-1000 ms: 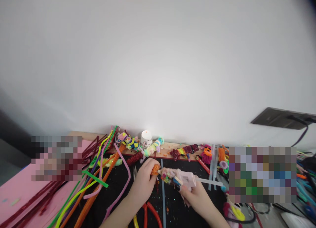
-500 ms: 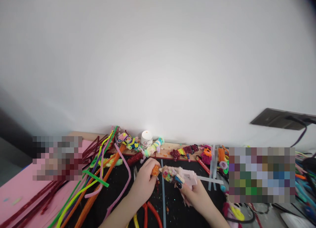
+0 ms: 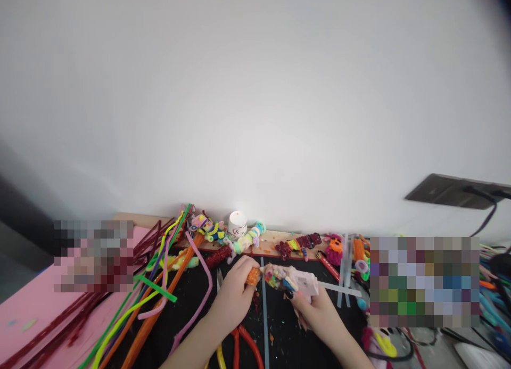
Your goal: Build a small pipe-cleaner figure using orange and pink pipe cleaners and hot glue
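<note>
Change: the right hand [image 3: 315, 310] has slid a touch left and up since a second ago, bringing the glue gun [image 3: 297, 281] closer in; the left hand [image 3: 233, 294] has hardly shifted.
Left hand: fingers curled tight, pinching a small orange fuzzy piece [image 3: 252, 276] at the fingertips, held just above the black mat [image 3: 191, 300].
Right hand: wrapped closed around the glue gun's grip, one dark-nailed finger lying along the body.
Glue gun: pale pink plastic, blocky body, its front crusted with bright scraps; the tip meets the orange piece, touching or all but touching, I cannot tell which.
Glue stick: a clear, smooth rod [image 3: 339, 290] pokes out of the gun's back end, pointing right.
Orange piece: stubby, ribbed, plush like a coiled pipe cleaner, sitting mid-desk between the two hands.
Pipe cleaners: long fuzzy stems [image 3: 159, 289] in orange, green, yellow, mauve and dark red fan out across the left of the mat and over a pink sheet [image 3: 27, 316].
Pliers: red rubbery handles [image 3: 243, 347] curve out from under the left wrist.
Back edge: a white round jar [image 3: 237, 224] stands by the wall, with small twisted pipe-cleaner figures [image 3: 247, 238] lined up on the wooden strip beside it.
Wall: plain, matte white, filling most of the view; a dark socket plate [image 3: 447, 190] with a cable sits at right.
</note>
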Action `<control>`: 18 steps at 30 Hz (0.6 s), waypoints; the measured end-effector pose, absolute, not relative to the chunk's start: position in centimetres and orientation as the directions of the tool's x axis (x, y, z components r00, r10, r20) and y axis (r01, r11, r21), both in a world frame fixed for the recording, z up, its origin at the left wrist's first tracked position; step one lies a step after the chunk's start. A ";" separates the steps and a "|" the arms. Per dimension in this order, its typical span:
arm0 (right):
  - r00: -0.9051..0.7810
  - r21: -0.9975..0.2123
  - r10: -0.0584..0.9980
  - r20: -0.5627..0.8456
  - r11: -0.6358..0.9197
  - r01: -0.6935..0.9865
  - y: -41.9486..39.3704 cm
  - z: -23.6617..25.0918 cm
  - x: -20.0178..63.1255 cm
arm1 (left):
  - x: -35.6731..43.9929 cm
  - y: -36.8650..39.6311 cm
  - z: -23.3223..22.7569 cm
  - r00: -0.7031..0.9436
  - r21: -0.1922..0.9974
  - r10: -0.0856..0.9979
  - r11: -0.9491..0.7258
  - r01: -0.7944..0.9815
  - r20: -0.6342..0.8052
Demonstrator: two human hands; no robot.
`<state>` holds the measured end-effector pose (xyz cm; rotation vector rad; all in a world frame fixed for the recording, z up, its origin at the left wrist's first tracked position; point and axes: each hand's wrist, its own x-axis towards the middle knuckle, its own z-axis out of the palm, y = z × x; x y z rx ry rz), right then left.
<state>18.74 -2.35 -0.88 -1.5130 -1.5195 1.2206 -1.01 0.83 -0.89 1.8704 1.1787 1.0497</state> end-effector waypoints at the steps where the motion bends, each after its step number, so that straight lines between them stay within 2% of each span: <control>1: -0.115 -0.923 0.979 -0.166 -0.113 0.368 -2.4 -1.0 18.8 | -1.0 0.8 -0.9 0.270 0.856 0.925 -0.357 0.374 0.268; 5: -0.129 -0.913 0.978 -0.162 -0.098 0.396 -2.3 -1.2 18.9 | -1.0 0.8 -1.0 0.260 0.857 0.924 -0.362 0.366 0.279; 9: -0.082 -0.872 0.996 -0.038 0.007 0.490 -2.0 -0.5 19.3 | -1.2 1.0 -1.3 0.145 0.856 0.945 -0.328 0.399 0.294; 10: -0.044 -0.841 0.998 0.040 0.057 0.539 -1.9 -0.1 19.4 | -1.3 1.1 -1.3 0.099 0.860 0.950 -0.312 0.405 0.298; 12: -0.103 -0.766 0.979 0.175 0.201 0.611 -1.7 0.8 19.6 | -1.5 1.4 -1.5 0.015 0.865 0.952 -0.284 0.413 0.306; 15: -0.152 -0.665 0.969 0.195 0.244 0.706 -1.4 1.6 19.6 | -1.8 1.6 -1.5 -0.034 0.857 0.951 -0.261 0.443 0.308; 18: -0.173 -0.527 0.970 0.169 0.238 0.816 -1.3 1.4 19.5 | -1.8 1.7 -1.4 -0.002 0.827 0.955 -0.256 0.500 0.297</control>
